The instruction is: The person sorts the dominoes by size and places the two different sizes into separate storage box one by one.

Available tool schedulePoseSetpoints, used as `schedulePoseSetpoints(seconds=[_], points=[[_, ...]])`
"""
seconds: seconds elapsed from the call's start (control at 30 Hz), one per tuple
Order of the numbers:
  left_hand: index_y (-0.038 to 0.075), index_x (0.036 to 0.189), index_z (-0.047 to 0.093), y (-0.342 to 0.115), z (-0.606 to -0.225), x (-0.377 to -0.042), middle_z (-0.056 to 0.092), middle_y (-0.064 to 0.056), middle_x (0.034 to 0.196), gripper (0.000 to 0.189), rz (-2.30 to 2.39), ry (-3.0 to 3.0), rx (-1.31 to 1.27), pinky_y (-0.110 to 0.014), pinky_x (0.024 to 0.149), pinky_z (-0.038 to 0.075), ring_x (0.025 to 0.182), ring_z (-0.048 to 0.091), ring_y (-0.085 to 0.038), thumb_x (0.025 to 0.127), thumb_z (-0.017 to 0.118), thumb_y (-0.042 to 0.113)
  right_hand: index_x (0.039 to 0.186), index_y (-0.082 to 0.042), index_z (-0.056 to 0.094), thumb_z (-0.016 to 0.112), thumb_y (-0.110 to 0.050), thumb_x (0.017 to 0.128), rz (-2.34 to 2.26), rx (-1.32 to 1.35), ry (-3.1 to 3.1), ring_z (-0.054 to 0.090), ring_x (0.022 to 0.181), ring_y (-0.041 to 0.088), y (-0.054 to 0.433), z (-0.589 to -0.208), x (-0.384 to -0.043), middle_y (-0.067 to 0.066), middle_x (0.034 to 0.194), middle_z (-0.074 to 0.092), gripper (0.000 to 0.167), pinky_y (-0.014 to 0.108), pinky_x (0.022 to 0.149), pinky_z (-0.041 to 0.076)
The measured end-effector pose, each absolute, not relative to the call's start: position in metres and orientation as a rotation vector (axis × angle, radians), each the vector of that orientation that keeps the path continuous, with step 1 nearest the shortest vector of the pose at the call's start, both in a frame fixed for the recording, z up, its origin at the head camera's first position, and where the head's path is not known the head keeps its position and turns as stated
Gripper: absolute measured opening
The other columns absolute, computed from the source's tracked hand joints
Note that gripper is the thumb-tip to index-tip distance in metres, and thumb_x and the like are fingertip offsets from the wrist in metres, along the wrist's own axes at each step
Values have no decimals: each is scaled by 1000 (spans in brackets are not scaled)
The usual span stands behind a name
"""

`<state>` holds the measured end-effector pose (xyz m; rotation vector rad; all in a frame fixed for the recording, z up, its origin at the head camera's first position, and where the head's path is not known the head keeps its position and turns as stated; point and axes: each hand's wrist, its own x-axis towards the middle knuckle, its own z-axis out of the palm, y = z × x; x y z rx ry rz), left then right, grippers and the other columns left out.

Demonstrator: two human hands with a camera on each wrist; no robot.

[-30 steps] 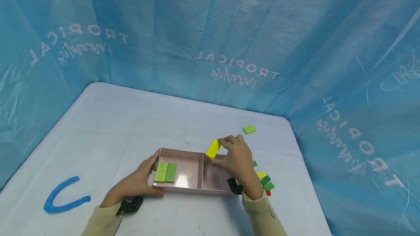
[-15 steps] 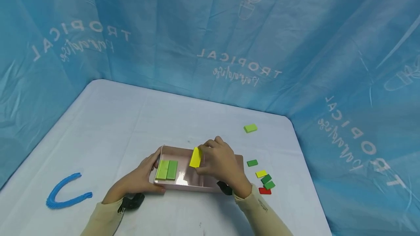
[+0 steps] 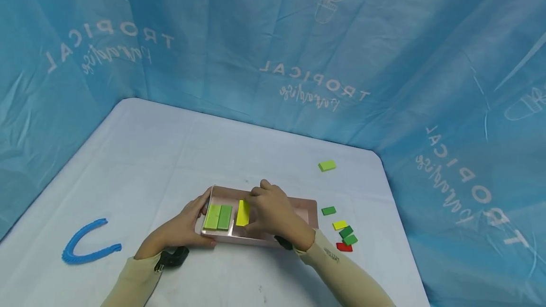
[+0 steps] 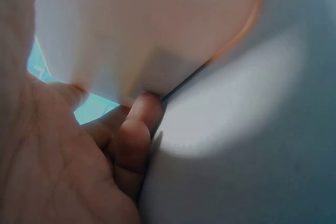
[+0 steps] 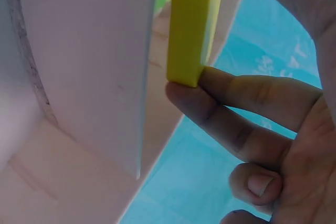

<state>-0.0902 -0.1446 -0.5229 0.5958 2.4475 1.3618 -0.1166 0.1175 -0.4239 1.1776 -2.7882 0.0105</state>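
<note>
At the tray (image 3: 232,193): two hands (image 3: 183,226) (image 3: 273,208), yellow block (image 3: 242,213) (pinched).

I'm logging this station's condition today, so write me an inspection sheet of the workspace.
Surface: white tabletop, small dark marks
Job's things: pink divided rectangular box holding one lime rectangular block and one green rectangular block; yellow rectangular block, held
Clutter: curved blue ridged tube; six loose rectangular blocks, lime, green, yellow and red
Hands: left hand grips the box; right hand pinches the yellow block
Cables: nothing clearly seen
Surroundings: blue curtain with white lettering
</note>
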Motion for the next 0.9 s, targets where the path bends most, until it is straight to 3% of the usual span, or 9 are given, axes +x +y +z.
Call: schedulePoseSetpoints(seconds=[0.17,0.4,0.63,0.9], points=[[15,163,0,-145,-522,-92,47,-5,124,140,1359,2452,601,-50,93,40,115,37,-28,64,95,43,89,-22,75,81,-72,62,-163,1214,-2805,37,74,12,107,-430,-123,-9,83,66,57,24,58,31],[13,163,1,-146,-522,-91,46,-3,120,138,1377,2438,627,-45,92,40,113,37,-26,66,94,42,79,-24,68,78,-78,62,-349,1249,-2829,39,76,12,95,-437,-124,-11,82,65,57,25,60,34],[13,163,1,-146,-524,-92,46,0,119,139,1394,2430,645,-49,94,39,113,37,-25,65,94,44,81,-24,71,76,-80,61,-467,1256,-2800,42,77,12,90,-438,-124,-11,85,67,60,25,60,35],[14,163,1,-147,-524,-92,45,1,114,139,1379,2438,645,-39,90,40,110,37,-23,65,94,44,84,-23,74,77,-80,60,-484,1264,-2798,40,76,12,89,-447,-126,-10,90,68,62,25,59,33]])
